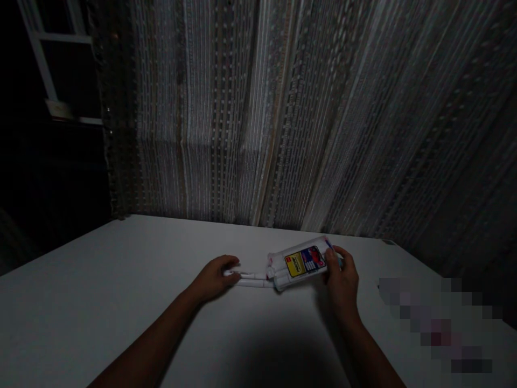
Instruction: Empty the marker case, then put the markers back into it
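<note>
Open tabletop [242, 243] between markers [254, 283] and curtain [242, 118]

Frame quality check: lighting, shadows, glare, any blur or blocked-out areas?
Head view: dim overall, near-black at far left; broad soft shadow on the white table between the forearms; no strong glare on the marker pack in the right hand, its label colours distinct but small print unreadable; coarse pixelation at lower right hides detail.

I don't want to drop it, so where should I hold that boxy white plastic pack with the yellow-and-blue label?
Probably the right end of the pack, from the right, thumb in front, like the right hand: that end tilts up, while slim white pens crowd the left.
</note>
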The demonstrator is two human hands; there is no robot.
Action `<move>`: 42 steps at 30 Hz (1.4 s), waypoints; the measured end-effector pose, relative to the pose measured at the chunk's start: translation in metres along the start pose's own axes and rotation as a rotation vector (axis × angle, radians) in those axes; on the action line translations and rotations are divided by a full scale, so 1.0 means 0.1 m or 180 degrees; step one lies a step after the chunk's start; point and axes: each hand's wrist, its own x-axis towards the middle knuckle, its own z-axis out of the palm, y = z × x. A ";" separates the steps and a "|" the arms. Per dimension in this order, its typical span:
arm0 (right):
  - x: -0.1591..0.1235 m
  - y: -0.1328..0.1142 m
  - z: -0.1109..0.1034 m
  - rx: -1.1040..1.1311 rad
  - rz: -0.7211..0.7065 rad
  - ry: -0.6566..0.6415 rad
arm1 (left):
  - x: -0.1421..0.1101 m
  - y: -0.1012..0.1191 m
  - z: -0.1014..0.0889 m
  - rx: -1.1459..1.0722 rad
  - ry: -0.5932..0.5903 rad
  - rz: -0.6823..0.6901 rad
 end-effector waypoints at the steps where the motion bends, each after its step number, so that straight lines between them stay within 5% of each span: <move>1: 0.01 -0.01 -0.01 0.0006 -0.0022 0.0042 | -0.01 0.01 0.01 0.0107 -0.0046 0.0042; 6: 0.04 -0.01 -0.03 0.0190 0.0084 0.0153 | -0.05 0.13 0.09 0.0667 -0.0030 0.0487; 13: -0.11 0.10 0.11 0.0754 0.0911 -0.0528 | -0.17 0.44 0.29 0.0411 -0.0243 0.1132; 24: -0.13 0.25 0.13 0.0882 0.1071 -0.0885 | -0.20 0.57 0.29 0.0100 -0.0621 0.0961; 34: -0.17 0.19 0.14 0.0902 0.0967 -0.0919 | -0.12 0.42 0.33 -0.0679 -0.0218 0.0639; 42: -0.14 0.17 0.14 0.0852 0.0839 -0.0573 | -0.10 0.41 0.29 -0.0075 0.0127 0.0844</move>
